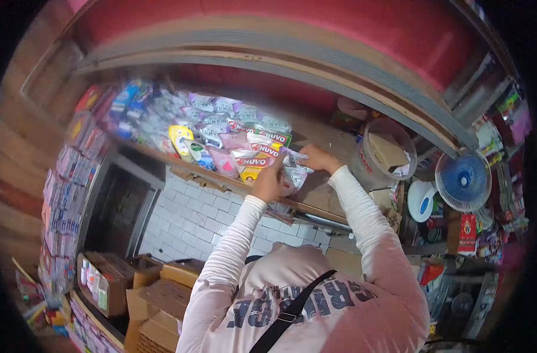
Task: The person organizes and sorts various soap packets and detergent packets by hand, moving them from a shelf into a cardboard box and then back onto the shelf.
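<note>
My left hand (269,181) is at the right end of the rows of packets, its fingers closed on the edge of a white and purple pouch (294,170). My right hand (320,159) pinches the same pouch at its upper right corner. Just left of my left hand stand red and yellow NUVO pouches (254,163). Behind them are rows of silvery white pouches (223,107), and a yellow and green pouch (181,141) stands farther left. All of these are on a wooden shelf (324,197).
A clear round tub (386,154) with cardboard inside stands right of my right hand. Farther right is a blue fan (463,179). Cardboard boxes (162,300) sit at the lower left. A wooden beam (268,53) runs above the shelf, and white tiles (192,217) show below.
</note>
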{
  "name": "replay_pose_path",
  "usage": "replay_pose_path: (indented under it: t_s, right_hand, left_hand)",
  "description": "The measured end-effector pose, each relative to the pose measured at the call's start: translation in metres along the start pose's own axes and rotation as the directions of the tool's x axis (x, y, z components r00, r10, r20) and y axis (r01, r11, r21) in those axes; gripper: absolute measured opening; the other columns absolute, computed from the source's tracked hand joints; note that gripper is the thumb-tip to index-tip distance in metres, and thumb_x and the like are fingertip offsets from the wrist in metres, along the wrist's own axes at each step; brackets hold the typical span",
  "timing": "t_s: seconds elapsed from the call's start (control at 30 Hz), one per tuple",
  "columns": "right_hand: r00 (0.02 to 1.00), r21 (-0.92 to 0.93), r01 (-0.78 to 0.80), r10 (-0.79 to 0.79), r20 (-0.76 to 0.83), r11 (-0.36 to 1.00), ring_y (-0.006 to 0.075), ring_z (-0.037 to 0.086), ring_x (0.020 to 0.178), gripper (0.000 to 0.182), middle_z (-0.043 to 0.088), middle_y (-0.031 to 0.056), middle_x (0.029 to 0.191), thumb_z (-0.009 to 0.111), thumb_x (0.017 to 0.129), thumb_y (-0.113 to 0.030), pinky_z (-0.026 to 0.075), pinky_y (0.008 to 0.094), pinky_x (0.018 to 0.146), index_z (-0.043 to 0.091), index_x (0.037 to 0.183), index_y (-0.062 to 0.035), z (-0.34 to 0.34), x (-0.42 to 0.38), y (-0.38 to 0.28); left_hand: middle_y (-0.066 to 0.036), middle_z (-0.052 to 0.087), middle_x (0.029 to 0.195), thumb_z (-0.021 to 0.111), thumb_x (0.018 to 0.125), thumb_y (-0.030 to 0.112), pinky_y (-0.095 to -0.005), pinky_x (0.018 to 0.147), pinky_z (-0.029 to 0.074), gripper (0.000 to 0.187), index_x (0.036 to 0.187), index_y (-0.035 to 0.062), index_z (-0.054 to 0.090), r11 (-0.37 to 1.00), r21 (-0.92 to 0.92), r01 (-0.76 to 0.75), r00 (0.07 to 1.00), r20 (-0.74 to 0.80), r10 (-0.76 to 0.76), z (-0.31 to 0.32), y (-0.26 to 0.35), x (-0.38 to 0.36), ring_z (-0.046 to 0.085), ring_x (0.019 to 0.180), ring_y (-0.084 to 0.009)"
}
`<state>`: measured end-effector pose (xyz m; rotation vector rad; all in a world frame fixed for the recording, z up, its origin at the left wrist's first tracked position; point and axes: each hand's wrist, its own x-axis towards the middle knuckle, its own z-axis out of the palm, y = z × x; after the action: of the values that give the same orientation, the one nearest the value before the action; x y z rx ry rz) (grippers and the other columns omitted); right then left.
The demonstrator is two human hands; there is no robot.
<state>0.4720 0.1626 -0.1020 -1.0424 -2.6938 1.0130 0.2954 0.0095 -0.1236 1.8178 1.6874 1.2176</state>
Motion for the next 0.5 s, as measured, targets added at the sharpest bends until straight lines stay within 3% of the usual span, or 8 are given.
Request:
replay_pose_path:
  t_s: [0.1, 0.17, 0.27, 0.3, 0.37, 0.4, 0.47, 0.5]
  right_hand:
    - [0.992, 0.012, 0.118, -0.118, 0.032, 0.993, 0.0225, 0.066, 0.077, 0.031, 0.070, 0.0188, 0.085, 0.071, 0.081, -0.024, 0.050, 0.0380, 0.072, 0.069, 0.096, 0.0028, -0.003, 0.008, 0.007]
    - [0.980, -0.035, 0.193, -0.190, 0.063, 0.981, 0.0199, 0.065, 0.076, 0.032, 0.070, 0.0175, 0.083, 0.072, 0.081, -0.025, 0.050, 0.0366, 0.071, 0.069, 0.096, 0.0035, -0.011, 0.006, 0.003]
    - [0.988, 0.018, 0.123, -0.124, 0.091, 0.992, 0.0196, 0.065, 0.079, 0.033, 0.071, 0.0163, 0.087, 0.074, 0.081, -0.025, 0.050, 0.0352, 0.072, 0.069, 0.098, 0.0029, -0.005, 0.006, 0.012]
    - [0.989, 0.020, 0.112, -0.114, 0.093, 0.993, 0.0194, 0.066, 0.081, 0.033, 0.071, 0.0164, 0.089, 0.074, 0.080, -0.024, 0.050, 0.0348, 0.072, 0.070, 0.099, 0.0026, -0.006, 0.008, 0.013]
    - [0.982, 0.033, 0.185, -0.186, 0.019, 0.982, 0.0278, 0.067, 0.087, 0.039, 0.071, 0.0191, 0.096, 0.076, 0.078, -0.028, 0.051, 0.0375, 0.078, 0.070, 0.103, 0.0019, -0.010, 0.009, 0.013]
    - [0.974, 0.044, 0.227, -0.227, -0.012, 0.973, 0.0321, 0.068, 0.090, 0.042, 0.070, 0.0204, 0.100, 0.077, 0.077, -0.029, 0.051, 0.0389, 0.081, 0.070, 0.105, 0.0015, -0.011, 0.008, 0.010]
    - [0.985, 0.043, 0.139, -0.134, -0.110, 0.989, 0.0314, 0.068, 0.095, 0.042, 0.070, 0.0196, 0.104, 0.077, 0.078, -0.027, 0.052, 0.0381, 0.085, 0.069, 0.108, 0.0014, -0.015, 0.001, -0.004]
    - [0.986, 0.169, 0.113, -0.090, -0.137, 0.979, 0.0302, 0.067, 0.099, 0.041, 0.069, 0.0196, 0.107, 0.076, 0.079, -0.021, 0.051, 0.0372, 0.088, 0.068, 0.111, 0.0012, -0.019, -0.005, -0.022]
  left_hand:
    - [-0.019, 0.063, 0.074, 0.058, 0.087, 0.003, -0.0392, 0.064, 0.049, 0.068, 0.150, 0.0129, 0.033, 0.987, 0.021, 0.160, 0.987, -0.030, -0.160, -0.015, 0.031, -0.015, 0.060, 0.062, -0.0304]
    - [-0.018, 0.063, 0.072, 0.059, 0.087, 0.003, -0.0392, 0.061, 0.048, 0.070, 0.150, 0.0120, 0.030, 0.983, 0.001, 0.184, 0.978, -0.096, -0.183, -0.014, 0.028, -0.026, 0.059, 0.060, -0.0304]
    - [-0.017, 0.063, 0.071, 0.059, 0.087, 0.003, -0.0383, 0.060, 0.048, 0.069, 0.150, 0.0090, 0.031, 0.975, 0.007, 0.223, 0.962, -0.161, -0.219, -0.013, 0.033, -0.047, 0.060, 0.058, -0.0297]
    - [-0.019, 0.063, 0.074, 0.059, 0.087, 0.003, -0.0414, 0.062, 0.048, 0.068, 0.149, 0.0081, 0.031, 0.963, -0.027, 0.268, 0.951, -0.154, -0.269, -0.014, 0.035, -0.056, 0.060, 0.063, -0.0333]
    - [-0.023, 0.063, 0.080, 0.058, 0.085, 0.003, -0.0475, 0.067, 0.048, 0.068, 0.148, 0.0065, 0.031, 0.932, -0.086, 0.353, 0.920, -0.146, -0.362, -0.017, 0.039, -0.079, 0.061, 0.072, -0.0403]
    - [-0.022, 0.064, 0.078, 0.059, 0.085, 0.004, -0.0466, 0.067, 0.049, 0.060, 0.142, 0.0051, 0.040, 0.925, -0.089, 0.369, 0.904, -0.195, -0.380, -0.014, 0.032, -0.095, 0.062, 0.071, -0.0394]
    - [-0.022, 0.065, 0.078, 0.059, 0.086, 0.005, -0.0461, 0.067, 0.049, 0.053, 0.137, 0.0041, 0.044, 0.900, -0.116, 0.420, 0.871, -0.226, -0.436, -0.016, 0.027, -0.128, 0.063, 0.071, -0.0393]
    - [-0.021, 0.065, 0.078, 0.059, 0.086, 0.006, -0.0458, 0.067, 0.050, 0.050, 0.135, 0.0036, 0.047, 0.883, -0.128, 0.451, 0.846, -0.254, -0.468, -0.019, 0.025, -0.147, 0.063, 0.071, -0.0392]
